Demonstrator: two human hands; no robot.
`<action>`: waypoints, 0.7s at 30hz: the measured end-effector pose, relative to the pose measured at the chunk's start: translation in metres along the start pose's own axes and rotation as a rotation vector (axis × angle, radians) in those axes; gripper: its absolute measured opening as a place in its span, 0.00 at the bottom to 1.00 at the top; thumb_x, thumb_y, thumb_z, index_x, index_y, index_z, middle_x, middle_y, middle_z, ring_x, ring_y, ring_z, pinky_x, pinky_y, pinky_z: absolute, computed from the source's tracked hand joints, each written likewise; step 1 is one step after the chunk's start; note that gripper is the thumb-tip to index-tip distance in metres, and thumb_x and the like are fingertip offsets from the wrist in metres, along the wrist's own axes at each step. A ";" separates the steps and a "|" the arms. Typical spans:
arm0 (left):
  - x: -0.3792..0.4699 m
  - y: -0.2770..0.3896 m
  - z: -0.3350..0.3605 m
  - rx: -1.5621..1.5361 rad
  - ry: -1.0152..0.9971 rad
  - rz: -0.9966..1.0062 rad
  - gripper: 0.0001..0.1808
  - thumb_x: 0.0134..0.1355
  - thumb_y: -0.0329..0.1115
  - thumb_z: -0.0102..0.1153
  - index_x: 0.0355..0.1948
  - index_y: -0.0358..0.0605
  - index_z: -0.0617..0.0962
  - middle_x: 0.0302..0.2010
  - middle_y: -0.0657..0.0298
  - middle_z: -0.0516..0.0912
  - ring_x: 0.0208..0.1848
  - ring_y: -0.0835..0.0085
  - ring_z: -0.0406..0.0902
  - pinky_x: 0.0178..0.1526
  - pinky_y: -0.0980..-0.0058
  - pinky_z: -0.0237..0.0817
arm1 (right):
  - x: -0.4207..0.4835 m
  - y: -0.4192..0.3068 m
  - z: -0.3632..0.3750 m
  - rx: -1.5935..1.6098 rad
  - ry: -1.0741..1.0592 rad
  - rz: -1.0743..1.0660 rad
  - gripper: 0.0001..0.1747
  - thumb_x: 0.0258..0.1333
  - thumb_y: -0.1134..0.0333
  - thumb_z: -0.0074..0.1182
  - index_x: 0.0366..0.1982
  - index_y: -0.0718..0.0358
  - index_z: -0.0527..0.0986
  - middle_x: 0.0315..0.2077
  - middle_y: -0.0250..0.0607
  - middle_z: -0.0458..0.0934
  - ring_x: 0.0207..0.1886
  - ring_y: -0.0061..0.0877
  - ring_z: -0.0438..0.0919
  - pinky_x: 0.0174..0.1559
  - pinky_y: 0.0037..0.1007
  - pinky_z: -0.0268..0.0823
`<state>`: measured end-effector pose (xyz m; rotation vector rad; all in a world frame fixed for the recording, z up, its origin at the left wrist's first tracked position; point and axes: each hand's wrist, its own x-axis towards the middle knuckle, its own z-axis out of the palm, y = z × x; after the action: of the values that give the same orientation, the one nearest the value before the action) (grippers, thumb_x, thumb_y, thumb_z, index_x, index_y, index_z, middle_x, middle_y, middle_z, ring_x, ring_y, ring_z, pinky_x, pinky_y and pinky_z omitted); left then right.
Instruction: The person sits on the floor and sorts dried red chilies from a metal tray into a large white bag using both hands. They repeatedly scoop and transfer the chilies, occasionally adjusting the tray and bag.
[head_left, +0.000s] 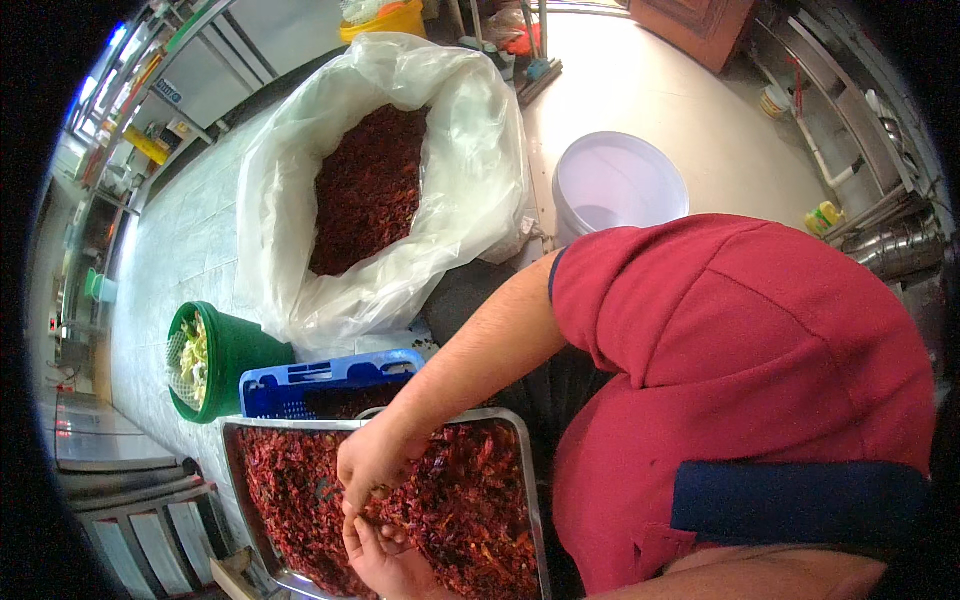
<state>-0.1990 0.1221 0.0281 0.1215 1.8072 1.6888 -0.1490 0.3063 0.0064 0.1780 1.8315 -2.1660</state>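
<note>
A rectangular metal tray (529, 480) filled with pieces of what look like dried red chillies (472, 517) lies before me. Over its middle, my right hand (375, 461) reaches down with bent fingers. My left hand (386, 559) is palm up with curled fingers, just above the chilli pieces. The fingertips of both hands meet; whether they pinch something small is too fine to tell. Beside the tray, partly beneath my right forearm, stands a blue plastic basket (330, 369) with dark bits inside.
A large translucent plastic bag (472, 150) stands open, holding dark red flakes (371, 187). Near the basket is a green bucket (247, 367) with vegetable scraps. A white bucket (562, 195) stands beyond my right arm. Metal shelving (202, 60) lines one side; a wooden door (690, 30) is at the far end.
</note>
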 end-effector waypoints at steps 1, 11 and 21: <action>-0.002 -0.002 0.000 0.043 0.041 0.051 0.15 0.69 0.38 0.49 0.51 0.40 0.73 0.39 0.60 0.79 0.33 0.81 0.71 0.31 0.79 0.64 | -0.001 0.001 0.006 -0.120 0.033 -0.023 0.24 0.53 0.51 0.60 0.37 0.68 0.79 0.31 0.43 0.80 0.28 0.30 0.76 0.30 0.31 0.68; -0.043 -0.019 0.000 -0.100 0.006 0.083 0.11 0.68 0.34 0.48 0.47 0.38 0.72 0.33 0.66 0.73 0.29 0.81 0.66 0.30 0.83 0.58 | -0.021 0.005 0.028 -0.429 -0.032 -0.467 0.15 0.51 0.61 0.57 0.32 0.68 0.78 0.26 0.45 0.80 0.30 0.30 0.78 0.33 0.33 0.68; -0.085 -0.070 0.023 -0.423 0.314 0.141 0.12 0.69 0.36 0.45 0.43 0.37 0.75 0.28 0.69 0.68 0.28 0.79 0.64 0.32 0.80 0.59 | -0.072 0.023 0.082 -0.458 0.041 -0.450 0.11 0.52 0.66 0.51 0.26 0.69 0.73 0.23 0.48 0.80 0.29 0.37 0.82 0.31 0.35 0.73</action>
<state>-0.0959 0.0897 -0.0022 -0.2145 1.6375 2.2551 -0.0656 0.2336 0.0195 -0.3210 2.5240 -1.9245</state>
